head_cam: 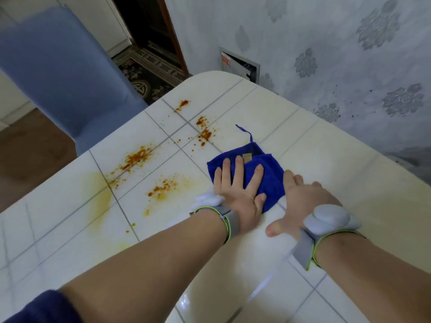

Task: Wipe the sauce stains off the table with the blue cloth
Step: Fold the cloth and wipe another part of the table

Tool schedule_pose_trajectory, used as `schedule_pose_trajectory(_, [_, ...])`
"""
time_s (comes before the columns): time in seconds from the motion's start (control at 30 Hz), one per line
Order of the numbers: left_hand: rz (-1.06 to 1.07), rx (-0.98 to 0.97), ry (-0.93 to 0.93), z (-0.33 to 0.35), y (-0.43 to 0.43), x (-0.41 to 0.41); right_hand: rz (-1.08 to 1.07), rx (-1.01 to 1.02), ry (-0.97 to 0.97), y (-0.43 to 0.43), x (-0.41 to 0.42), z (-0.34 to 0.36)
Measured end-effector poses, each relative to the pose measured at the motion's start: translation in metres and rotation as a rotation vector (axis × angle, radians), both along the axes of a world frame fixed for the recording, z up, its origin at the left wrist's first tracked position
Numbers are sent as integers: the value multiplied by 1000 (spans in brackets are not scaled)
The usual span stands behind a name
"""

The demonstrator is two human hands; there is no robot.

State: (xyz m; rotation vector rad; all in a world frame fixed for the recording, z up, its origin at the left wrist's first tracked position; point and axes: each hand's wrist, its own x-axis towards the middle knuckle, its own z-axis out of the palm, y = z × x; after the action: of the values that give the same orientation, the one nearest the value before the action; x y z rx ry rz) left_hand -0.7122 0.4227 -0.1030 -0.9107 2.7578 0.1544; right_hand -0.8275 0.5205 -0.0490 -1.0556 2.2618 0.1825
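The folded blue terry cloth [251,173] lies flat on the white tiled counter [303,145], near the counter's far corner. A thin blue hanging loop [247,132] extends from the cloth's far edge onto the tiles.

The left hand [240,183] rests palm-down on the cloth with fingers spread and extended; it presses on the fabric and does not clamp it. The right hand [300,201] sits just beside the cloth on its right, touching the cloth's right edge. Its thumb is splayed toward the camera, and its fingers appear to lie flat on the counter, though the fingertips are partly hidden, so no grip on the fabric can be confirmed. Each wrist carries a grey strap with a yellow-green edge [229,220].

Orange-brown sauce stains [136,157] lie on the counter to the left of the cloth, in several separate patches, well apart from the fabric. A paler yellow smear [100,197] lies further left of the cloth. A blue upholstered chair [63,73] stands beyond the counter's left edge, far left of the cloth.
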Motion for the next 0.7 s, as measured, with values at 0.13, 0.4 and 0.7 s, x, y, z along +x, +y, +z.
schedule_pose_trajectory(0.13, [-52,1,-45,3,-27,-10,13,-6,1,-4,5,-5])
schedule_pose_trajectory(0.4, [26,77,-84,14,-61,-81,-32,93,-55,-7,-2,-7])
schedule_pose_trajectory(0.7, [-106,21,-89,5,-54,-56,-62,131,-107,-7,-4,-10])
